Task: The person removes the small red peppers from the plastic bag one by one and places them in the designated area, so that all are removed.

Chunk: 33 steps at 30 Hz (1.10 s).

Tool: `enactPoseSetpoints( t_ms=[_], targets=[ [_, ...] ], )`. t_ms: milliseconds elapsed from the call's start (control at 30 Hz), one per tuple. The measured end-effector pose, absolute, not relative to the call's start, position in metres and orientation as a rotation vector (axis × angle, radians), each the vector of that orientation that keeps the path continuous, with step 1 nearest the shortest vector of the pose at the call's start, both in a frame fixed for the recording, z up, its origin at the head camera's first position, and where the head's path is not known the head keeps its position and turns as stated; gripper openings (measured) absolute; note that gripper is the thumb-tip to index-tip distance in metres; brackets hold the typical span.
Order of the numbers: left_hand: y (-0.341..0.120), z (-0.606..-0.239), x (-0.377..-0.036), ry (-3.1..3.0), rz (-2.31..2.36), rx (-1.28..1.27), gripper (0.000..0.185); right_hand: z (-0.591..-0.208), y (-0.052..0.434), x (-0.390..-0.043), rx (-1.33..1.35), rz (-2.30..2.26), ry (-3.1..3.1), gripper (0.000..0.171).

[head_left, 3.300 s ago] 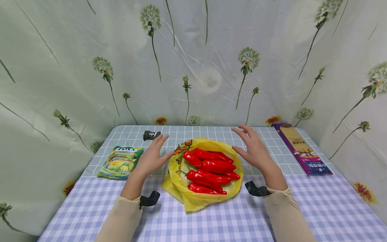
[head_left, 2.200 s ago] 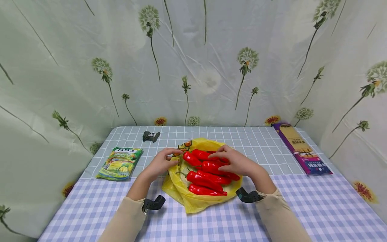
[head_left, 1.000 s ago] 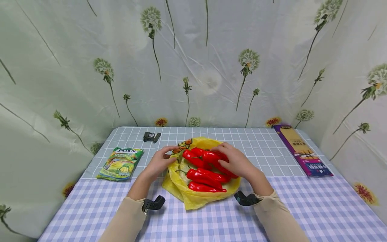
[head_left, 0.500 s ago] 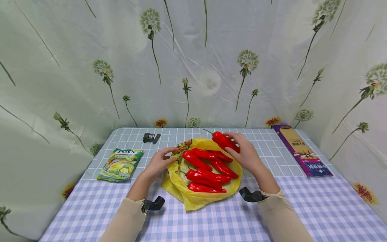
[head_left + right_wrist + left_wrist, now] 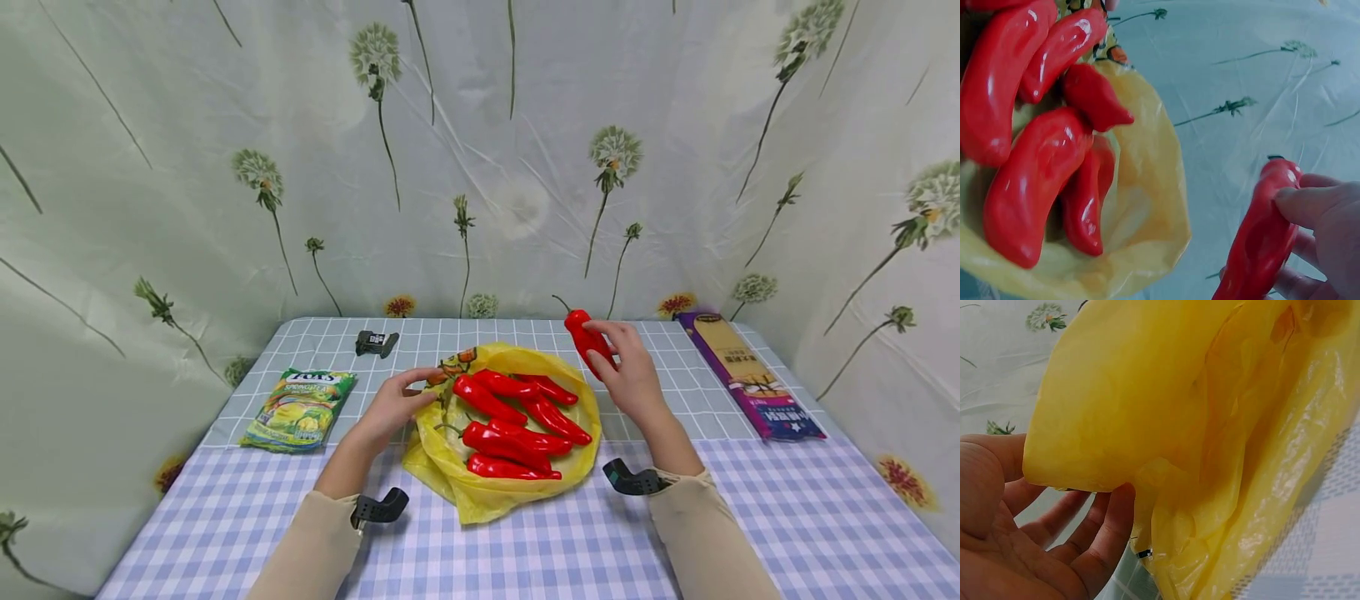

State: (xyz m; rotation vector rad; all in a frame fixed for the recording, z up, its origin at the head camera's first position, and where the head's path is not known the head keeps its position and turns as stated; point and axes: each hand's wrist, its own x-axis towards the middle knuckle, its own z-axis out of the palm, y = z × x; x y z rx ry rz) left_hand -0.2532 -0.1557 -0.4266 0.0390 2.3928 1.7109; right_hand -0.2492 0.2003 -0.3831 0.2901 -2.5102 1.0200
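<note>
A yellow plastic bag (image 5: pixel 450 479) lies open in the middle of the table, with several red peppers (image 5: pixel 510 437) on it. My right hand (image 5: pixel 628 375) grips one red pepper (image 5: pixel 587 337) and holds it above the table, to the right of the bag and behind it. The right wrist view shows that pepper (image 5: pixel 1264 240) in my fingers, with the bag (image 5: pixel 1147 206) and the other peppers (image 5: pixel 1029 187) to the left. My left hand (image 5: pixel 395 398) pinches the bag's left rim. In the left wrist view the bag (image 5: pixel 1210 425) fills the frame beside my left palm (image 5: pixel 1029 537).
A green snack packet (image 5: pixel 300 404) lies at the left of the checked table (image 5: pixel 525 550). A small black clip (image 5: pixel 375 342) sits at the back. A long purple box (image 5: pixel 746 371) lies along the right side. Flowered cloth (image 5: pixel 480 150) walls the table in.
My right hand came down onto the peppers, took one and lifted it up and to the right of the bag. My left hand took hold of the bag's left rim and stayed.
</note>
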Motion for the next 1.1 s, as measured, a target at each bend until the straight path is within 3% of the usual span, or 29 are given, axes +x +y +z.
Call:
enactPoseSetpoints(
  t_ms=[400,800,1100],
  targets=[
    [-0.157,-0.431,-0.255,2.385,1.725,0.040,0.039,-0.398,0.216,-0.261,0.119,1.134,-2.542,0.028],
    [-0.156,-0.433,-0.255,2.371,1.729,0.017,0.040,-0.418,0.227,-0.268,-0.005,1.215,-2.730,0.055],
    [-0.157,-0.440,-0.255,2.362,1.778,0.037,0.041,-0.428,0.229,-0.270,-0.062,1.203,-2.776,0.055]
  ],
)
